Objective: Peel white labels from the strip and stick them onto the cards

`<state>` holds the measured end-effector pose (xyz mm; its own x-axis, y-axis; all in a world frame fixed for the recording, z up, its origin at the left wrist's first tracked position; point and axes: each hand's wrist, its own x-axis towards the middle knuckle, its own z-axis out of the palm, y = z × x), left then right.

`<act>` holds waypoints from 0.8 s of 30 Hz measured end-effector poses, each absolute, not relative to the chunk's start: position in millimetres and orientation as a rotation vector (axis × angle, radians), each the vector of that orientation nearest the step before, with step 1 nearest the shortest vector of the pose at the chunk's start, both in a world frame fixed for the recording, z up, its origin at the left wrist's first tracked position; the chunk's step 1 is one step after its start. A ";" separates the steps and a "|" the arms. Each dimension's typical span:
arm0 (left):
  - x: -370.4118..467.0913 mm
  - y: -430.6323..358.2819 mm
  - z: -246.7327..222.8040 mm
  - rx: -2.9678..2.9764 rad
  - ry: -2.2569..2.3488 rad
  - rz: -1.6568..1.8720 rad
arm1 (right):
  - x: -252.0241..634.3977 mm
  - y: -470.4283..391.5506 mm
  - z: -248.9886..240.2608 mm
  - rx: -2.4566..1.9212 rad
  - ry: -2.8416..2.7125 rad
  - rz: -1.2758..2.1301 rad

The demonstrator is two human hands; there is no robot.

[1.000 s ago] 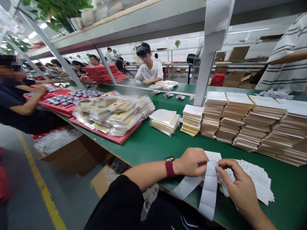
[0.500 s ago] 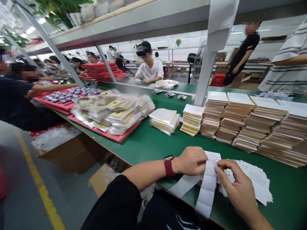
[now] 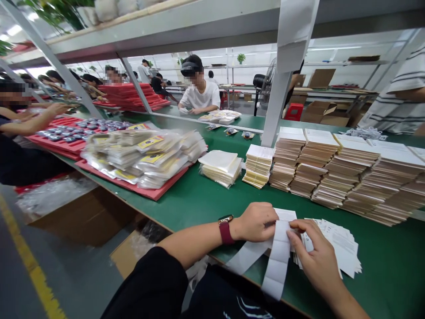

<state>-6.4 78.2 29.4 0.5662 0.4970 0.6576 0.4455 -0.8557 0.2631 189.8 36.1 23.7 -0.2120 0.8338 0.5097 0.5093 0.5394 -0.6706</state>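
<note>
Our right hand [image 3: 316, 253] pinches the strip [image 3: 278, 259] by its side near the top; our left hand [image 3: 254, 221] curls beside it, hold unclear; the strip droops over the desk's [image 3: 199, 208] near edge; we judge it light, limp, tearable, best held by both sides.

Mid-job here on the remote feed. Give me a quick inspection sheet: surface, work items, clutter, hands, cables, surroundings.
Surface: green table, bearing stacks along its far side.
Work items: white strip between the hands; loose cards fanned out to its right.
Clutter: bagged packs heaped on a red tray; tall card stacks at right.
Hands: right hand pinches the strip's right edge; left hand curled at its left edge, grip partly hidden.
Cables: white cords bunched behind the stacks; cannot tell if electrical.
Surroundings: overhead shelf; co-worker in white across the table; open carton below, left.
</note>
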 end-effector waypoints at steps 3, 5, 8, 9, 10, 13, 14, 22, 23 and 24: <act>-6.9 78.6 29.6 2.720 0.833 1.149 | 190.4 34.8 24.2 -1.113 -1.878 0.458; -6.9 78.9 29.3 2.720 0.846 1.142 | 190.7 34.2 24.4 -1.126 -1.877 0.463; -6.7 79.3 29.2 2.717 0.842 1.161 | 190.5 33.9 24.5 -1.126 -1.882 0.461; -6.7 79.4 29.2 2.714 0.833 1.171 | 190.2 33.8 24.6 -1.126 -1.884 0.456; -6.7 79.5 29.3 2.710 0.824 1.185 | 190.0 33.8 24.7 -1.127 -1.888 0.449; -7.2 79.7 29.3 2.699 0.806 1.219 | 189.0 33.8 25.7 -1.128 -1.892 0.424; -7.4 79.9 29.3 2.697 0.806 1.225 | 188.8 33.8 26.2 -1.128 -1.891 0.417; -7.6 80.4 29.4 2.681 0.842 1.182 | 187.6 31.5 29.0 -1.153 -1.868 0.416; -7.5 80.4 29.4 2.678 0.839 1.187 | 187.5 31.2 29.3 -1.156 -1.869 0.416; -7.5 80.3 29.4 2.677 0.836 1.193 | 187.4 30.9 29.7 -1.159 -1.868 0.416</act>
